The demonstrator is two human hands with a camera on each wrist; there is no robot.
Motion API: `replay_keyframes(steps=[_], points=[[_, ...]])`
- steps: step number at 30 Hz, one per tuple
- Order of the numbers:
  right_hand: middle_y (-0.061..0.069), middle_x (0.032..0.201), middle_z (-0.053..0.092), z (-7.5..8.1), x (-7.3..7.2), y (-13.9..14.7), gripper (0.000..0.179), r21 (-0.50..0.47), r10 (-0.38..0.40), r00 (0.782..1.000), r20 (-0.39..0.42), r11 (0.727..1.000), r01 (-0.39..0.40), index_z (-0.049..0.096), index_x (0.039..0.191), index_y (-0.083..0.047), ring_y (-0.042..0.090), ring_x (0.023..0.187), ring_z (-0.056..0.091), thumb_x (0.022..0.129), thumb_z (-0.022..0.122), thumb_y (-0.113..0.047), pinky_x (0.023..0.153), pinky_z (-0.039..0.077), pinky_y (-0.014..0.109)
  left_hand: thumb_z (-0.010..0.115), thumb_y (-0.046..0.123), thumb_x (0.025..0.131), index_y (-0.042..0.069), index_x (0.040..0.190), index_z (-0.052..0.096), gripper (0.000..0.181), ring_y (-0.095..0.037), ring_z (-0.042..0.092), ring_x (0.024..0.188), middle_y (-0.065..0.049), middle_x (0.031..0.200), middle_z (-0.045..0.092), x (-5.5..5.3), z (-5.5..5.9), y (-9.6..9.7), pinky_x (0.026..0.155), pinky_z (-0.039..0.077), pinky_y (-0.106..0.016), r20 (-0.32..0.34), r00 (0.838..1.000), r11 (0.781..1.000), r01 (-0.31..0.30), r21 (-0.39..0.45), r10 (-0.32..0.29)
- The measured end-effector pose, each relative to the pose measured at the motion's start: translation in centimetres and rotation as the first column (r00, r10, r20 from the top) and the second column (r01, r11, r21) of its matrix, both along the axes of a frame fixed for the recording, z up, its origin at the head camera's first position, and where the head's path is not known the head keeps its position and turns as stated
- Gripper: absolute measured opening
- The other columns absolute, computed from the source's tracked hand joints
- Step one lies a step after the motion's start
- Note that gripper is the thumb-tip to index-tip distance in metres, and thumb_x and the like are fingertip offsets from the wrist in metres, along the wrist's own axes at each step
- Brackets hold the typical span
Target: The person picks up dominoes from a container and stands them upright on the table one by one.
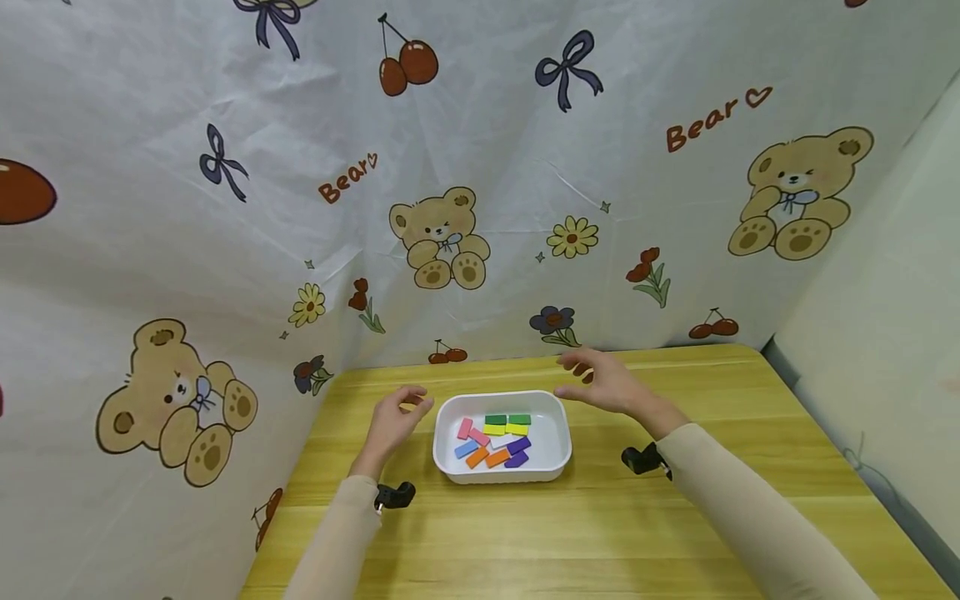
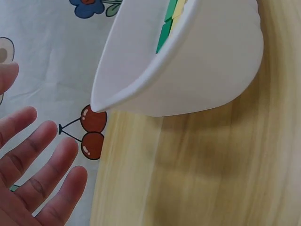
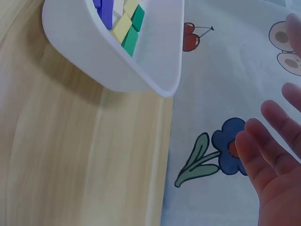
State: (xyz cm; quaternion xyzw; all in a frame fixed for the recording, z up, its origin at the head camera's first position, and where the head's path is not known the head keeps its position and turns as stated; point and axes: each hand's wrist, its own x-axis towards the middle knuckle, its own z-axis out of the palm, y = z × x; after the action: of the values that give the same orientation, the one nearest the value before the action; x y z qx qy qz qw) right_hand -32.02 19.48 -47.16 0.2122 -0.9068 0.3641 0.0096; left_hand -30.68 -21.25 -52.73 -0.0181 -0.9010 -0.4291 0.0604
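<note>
Left hand (image 1: 393,422) and right hand (image 1: 609,383) flanked a white tray (image 1: 502,477).
Both were released, fingers loose; green blocks (image 1: 496,420) lay far inside, orange blocks (image 1: 498,457) near.

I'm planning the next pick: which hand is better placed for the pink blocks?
Likely the left hand: it is closer, beside the end of the white tray where the pink blocks lie. The right hand is by the opposite end.
</note>
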Motion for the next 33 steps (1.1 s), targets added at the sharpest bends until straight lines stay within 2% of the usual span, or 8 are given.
replay_keyframes(steps=[3, 7, 12, 20, 24, 29, 33], points=[[0.012, 0.129, 0.066, -0.4, 0.0, -0.7, 0.062, -0.012, -0.001, 0.999, 0.035, 1.000, 0.001, 0.063, 0.137, -0.011, 0.033, 0.115, 0.062, 0.087, 0.083, -0.042, 0.098, 0.056, 0.050, 0.071, 0.039, 0.098, 0.012, 0.127, 0.070, 0.040, -0.023, 0.066, 0.095, -0.010, 0.113, 0.072, 0.0, -0.5, 0.0, 0.083, 0.057, -0.038, -0.003, 1.000, 1.000, 0.002, 0.026, -0.002], [0.010, 0.128, 0.067, -1.1, 0.0, -1.7, 0.057, -0.023, -0.003, 0.997, 0.072, 1.000, 0.005, 0.064, 0.135, -0.013, 0.031, 0.114, 0.062, 0.087, 0.083, -0.039, 0.095, 0.057, 0.045, 0.071, 0.039, 0.098, 0.013, 0.127, 0.070, 0.039, -0.028, 0.070, 0.087, -0.011, 0.109, 0.071, 0.1, -1.3, 0.0, 0.072, 0.056, -0.032, 0.011, 1.000, 0.998, -0.006, 0.070, 0.005], [0.009, 0.127, 0.068, -2.2, -0.2, -2.9, 0.052, -0.060, 0.007, 0.994, 0.110, 0.998, 0.000, 0.067, 0.132, -0.014, 0.030, 0.113, 0.063, 0.087, 0.084, -0.035, 0.093, 0.058, 0.043, 0.071, 0.036, 0.099, 0.016, 0.130, 0.069, 0.037, -0.037, 0.072, 0.088, -0.012, 0.107, 0.070, 0.0, -2.1, 0.0, 0.067, 0.053, -0.030, 0.028, 0.999, 0.993, -0.038, 0.108, 0.035], [0.005, 0.120, 0.070, -3.5, -0.1, -4.8, 0.046, -0.093, 0.000, 0.987, 0.160, 0.996, 0.016, 0.070, 0.127, -0.014, 0.025, 0.105, 0.063, 0.086, 0.085, -0.031, 0.086, 0.059, 0.037, 0.064, 0.040, 0.102, 0.015, 0.141, 0.063, 0.046, -0.025, 0.070, 0.078, -0.015, 0.111, 0.068, -0.1, -3.5, 0.6, 0.065, 0.053, -0.029, 0.039, 0.999, 0.990, -0.038, 0.134, 0.033], [0.003, 0.113, 0.070, -4.2, -0.1, -5.3, 0.042, -0.105, 0.011, 0.986, 0.168, 0.994, 0.007, 0.072, 0.123, -0.013, 0.023, 0.101, 0.062, 0.086, 0.086, -0.026, 0.082, 0.057, 0.033, 0.063, 0.042, 0.103, 0.017, 0.143, 0.061, 0.048, -0.024, 0.070, 0.077, -0.016, 0.112, 0.067, -0.2, -4.1, 1.0, 0.065, 0.054, -0.028, 0.045, 0.999, 0.987, -0.037, 0.156, 0.030], [0.003, 0.109, 0.070, -5.0, 0.0, -5.8, 0.036, -0.107, 0.022, 0.986, 0.165, 0.994, -0.004, 0.073, 0.119, -0.012, 0.020, 0.097, 0.061, 0.087, 0.085, -0.023, 0.080, 0.055, 0.030, 0.062, 0.044, 0.103, 0.019, 0.144, 0.061, 0.048, -0.020, 0.066, 0.073, -0.015, 0.109, 0.066, -0.2, -4.3, 1.6, 0.064, 0.053, -0.028, 0.050, 0.998, 0.986, -0.054, 0.159, 0.046], [0.003, 0.105, 0.071, -5.4, 0.2, -6.4, 0.032, -0.104, 0.024, 0.983, 0.180, 0.995, -0.005, 0.074, 0.116, -0.013, 0.018, 0.093, 0.061, 0.087, 0.085, -0.022, 0.080, 0.054, 0.030, 0.061, 0.038, 0.104, 0.022, 0.143, 0.062, 0.042, -0.019, 0.060, 0.072, -0.014, 0.108, 0.064, -0.3, -4.3, 2.0, 0.062, 0.051, -0.029, 0.064, 0.995, 0.985, -0.083, 0.153, 0.074]])
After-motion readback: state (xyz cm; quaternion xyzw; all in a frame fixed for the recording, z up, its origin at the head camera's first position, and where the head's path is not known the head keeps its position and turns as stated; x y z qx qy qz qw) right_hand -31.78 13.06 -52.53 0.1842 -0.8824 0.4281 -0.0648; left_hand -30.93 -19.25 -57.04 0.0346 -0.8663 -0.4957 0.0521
